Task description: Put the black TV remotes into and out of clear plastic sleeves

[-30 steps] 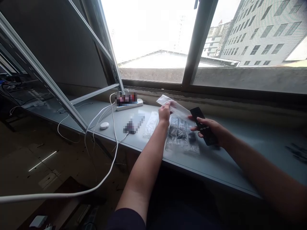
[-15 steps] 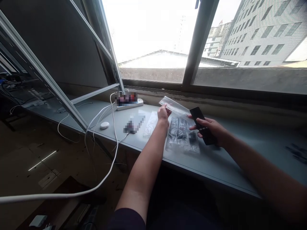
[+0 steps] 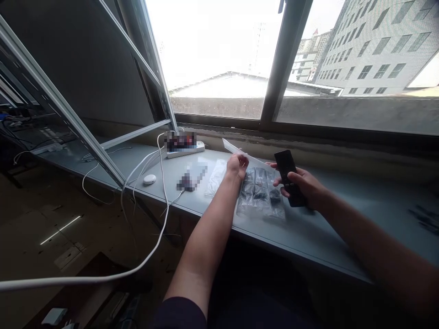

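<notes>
My right hand (image 3: pixel 303 183) is closed around a black remote control (image 3: pixel 286 167), its thumb across the front near a few light buttons. My left hand (image 3: pixel 237 165) grips a clear plastic bag (image 3: pixel 230 145), which slants from upper left down toward the remote. Whether the right fingertips also touch the bag's near end, I cannot tell. Below both hands, several dark items in clear bags (image 3: pixel 259 194) lie side by side on the grey table (image 3: pixel 329 233). Just left of my left wrist is a flat stack of clear bags (image 3: pixel 216 178).
Left on the table are a round white device (image 3: pixel 149 179), a pixelated item (image 3: pixel 192 178) and a white power strip (image 3: pixel 187 151). A white cable (image 3: pixel 166 214) loops past the table's front edge. A metal frame (image 3: pixel 68 109) slants at left; dark items (image 3: pixel 425 217) lie far right.
The remote has turned more upright in my right hand. My left hand has rolled slightly and shifted a little right, and the bag now shows more edge-on.
</notes>
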`<state>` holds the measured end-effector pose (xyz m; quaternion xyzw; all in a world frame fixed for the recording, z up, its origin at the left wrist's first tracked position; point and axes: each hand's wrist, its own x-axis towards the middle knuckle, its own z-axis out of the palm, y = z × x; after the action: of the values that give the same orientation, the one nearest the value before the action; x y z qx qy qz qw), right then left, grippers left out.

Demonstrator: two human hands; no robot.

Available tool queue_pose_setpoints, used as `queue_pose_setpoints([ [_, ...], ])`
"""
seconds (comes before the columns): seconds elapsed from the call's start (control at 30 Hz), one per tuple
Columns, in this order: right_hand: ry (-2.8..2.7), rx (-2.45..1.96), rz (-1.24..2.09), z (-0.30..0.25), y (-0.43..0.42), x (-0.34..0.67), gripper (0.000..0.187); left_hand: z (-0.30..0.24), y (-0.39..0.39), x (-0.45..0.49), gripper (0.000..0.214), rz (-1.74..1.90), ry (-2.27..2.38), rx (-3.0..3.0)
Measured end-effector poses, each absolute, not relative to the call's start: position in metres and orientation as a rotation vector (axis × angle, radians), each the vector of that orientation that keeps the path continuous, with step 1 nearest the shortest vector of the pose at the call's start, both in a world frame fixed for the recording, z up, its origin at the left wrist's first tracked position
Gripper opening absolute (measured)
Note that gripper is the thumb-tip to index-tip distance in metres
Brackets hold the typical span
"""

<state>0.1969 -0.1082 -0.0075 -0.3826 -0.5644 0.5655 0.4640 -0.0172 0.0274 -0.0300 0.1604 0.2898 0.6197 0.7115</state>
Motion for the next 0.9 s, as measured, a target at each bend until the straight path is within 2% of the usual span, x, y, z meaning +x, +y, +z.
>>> queue_pose_setpoints([
  [0.17, -1.268, -0.853, 1.365, -0.006, -0.109, 0.195, 0.057, -0.027, 0.026, -0.018, 0.049, 1.385, 0.519, 0.343],
  [0.33, -1.182, -0.843, 1.412, -0.008, -0.105, 0.2, 0.06, -0.022, 0.024, -0.018, 0.046, 1.405, 0.338, 0.342],
  [0.5, -1.197, -0.841, 1.458, -0.013, -0.102, 0.202, 0.05, -0.016, 0.015, -0.019, 0.037, 1.343, 0.258, 0.437],
  [0.63, -1.223, -0.829, 1.529, -0.015, -0.103, 0.2, 0.052, -0.014, 0.008, -0.021, 0.033, 1.315, 0.306, 0.545],
  [0.9, -1.305, -0.868, 1.603, -0.016, -0.106, 0.2, 0.065, -0.018, -0.002, -0.015, 0.044, 1.164, 0.201, 0.797],
])
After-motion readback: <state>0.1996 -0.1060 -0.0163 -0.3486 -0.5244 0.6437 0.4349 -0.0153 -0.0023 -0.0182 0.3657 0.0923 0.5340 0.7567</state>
